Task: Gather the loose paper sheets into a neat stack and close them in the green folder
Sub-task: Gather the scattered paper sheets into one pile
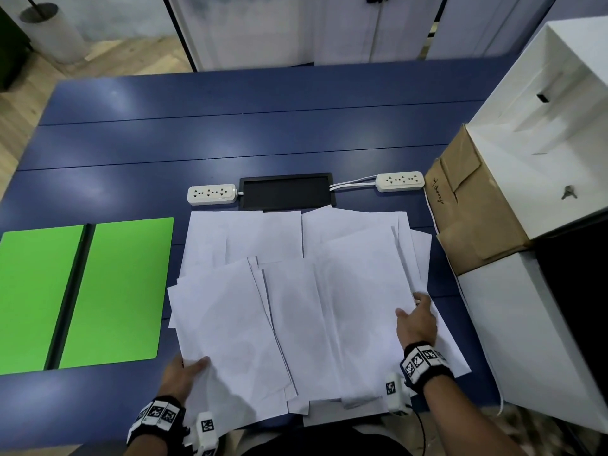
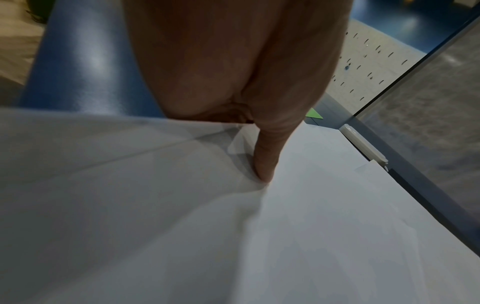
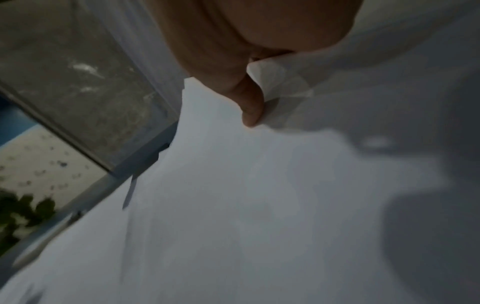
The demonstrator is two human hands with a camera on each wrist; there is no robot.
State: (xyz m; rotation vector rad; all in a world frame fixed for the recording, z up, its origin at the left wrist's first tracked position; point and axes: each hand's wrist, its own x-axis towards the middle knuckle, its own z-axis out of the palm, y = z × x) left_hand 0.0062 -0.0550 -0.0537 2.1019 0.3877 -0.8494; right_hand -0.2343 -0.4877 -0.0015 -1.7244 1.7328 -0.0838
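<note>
— Across the middle of the blue desk (image 1: 131, 153), what lies there?

— White paper sheets (image 1: 296, 307), fanned out loosely and overlapping at different angles, some hanging past the near edge.

— And the green folder (image 1: 125, 291)?

— Lying open and flat to the left of the sheets, just beside them, with a dark spine running down its middle.

— How is the left hand (image 1: 184, 373) placed?

— At the near left corner of the spread. Its thumb lies on top of the paper, as the left wrist view shows, and the fingers go underneath the edge, so it pinches the sheets.

— The right hand (image 1: 416, 320)?

— On the right side of the spread, thumb pressed on top of a sheet, the fingers past the edge. The right wrist view shows paper curving up against the palm, so it grips the sheets as well.

— Anything else around?

— Two white power strips (image 1: 212, 194) behind the sheets, either side of a black cable hatch (image 1: 288, 192). At the right stand a brown cardboard box (image 1: 473, 218) and a white cabinet (image 1: 543, 153).
</note>
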